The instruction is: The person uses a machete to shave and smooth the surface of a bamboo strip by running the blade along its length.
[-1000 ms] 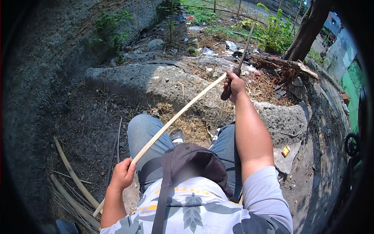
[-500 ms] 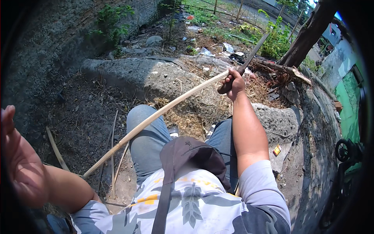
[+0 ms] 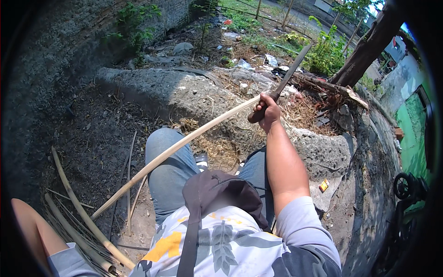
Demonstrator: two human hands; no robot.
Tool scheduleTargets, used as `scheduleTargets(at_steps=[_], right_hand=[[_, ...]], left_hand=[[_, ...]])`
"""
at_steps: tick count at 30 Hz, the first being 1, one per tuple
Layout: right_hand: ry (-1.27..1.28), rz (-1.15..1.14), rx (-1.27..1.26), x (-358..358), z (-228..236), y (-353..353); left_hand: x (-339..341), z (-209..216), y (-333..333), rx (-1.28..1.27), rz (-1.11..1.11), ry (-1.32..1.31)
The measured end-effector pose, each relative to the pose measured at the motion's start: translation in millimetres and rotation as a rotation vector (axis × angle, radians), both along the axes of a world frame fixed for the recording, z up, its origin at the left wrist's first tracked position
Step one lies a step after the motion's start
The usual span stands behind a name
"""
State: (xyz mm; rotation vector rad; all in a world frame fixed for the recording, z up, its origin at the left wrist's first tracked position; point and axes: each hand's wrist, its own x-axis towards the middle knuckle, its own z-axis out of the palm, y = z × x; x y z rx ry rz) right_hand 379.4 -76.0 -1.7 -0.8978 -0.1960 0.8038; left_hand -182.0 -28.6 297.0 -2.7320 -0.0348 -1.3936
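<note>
My right hand [image 3: 269, 111] is closed around the dark wooden handle of a machete [image 3: 293, 68], whose long blade points up and away to the right. The same fist also seems to pinch the far end of a long, pale bamboo strip [image 3: 184, 141]. That strip slants down to the left across my jeans-clad knee [image 3: 167, 152], its near end low beside a pile of sticks. Only my bent left arm [image 3: 37, 226] shows at the lower left edge; the hand itself lies outside the picture.
Several bamboo lengths [image 3: 76, 201] and thin sticks lie on the ground at my left. A rough concrete slab [image 3: 138, 85] stretches in front of me, with scattered litter, a leaning tree trunk [image 3: 369, 46] and plants beyond. A wall [image 3: 69, 51] stands at the left.
My left hand, open and raised before, has moved out of the picture, uncovering the bamboo pile. My right hand has shifted slightly left and nearer with the machete and strip.
</note>
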Motion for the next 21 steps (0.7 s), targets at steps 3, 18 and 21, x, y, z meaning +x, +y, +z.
scheduleTargets(at_steps=[3, 18, 21], right_hand=[[0.047, 0.038, -0.004, -1, 3, 13], [0.177, 0.099, -0.03, 1, 4, 3], [0.179, 0.079, -0.066, 0, 3, 1]], left_hand=[[20, -13, -5, -0.047, 0.083, 0.059], [79, -39, 6, -0.175, 0.201, 0.169], [81, -39, 11, -0.175, 0.183, 0.169]])
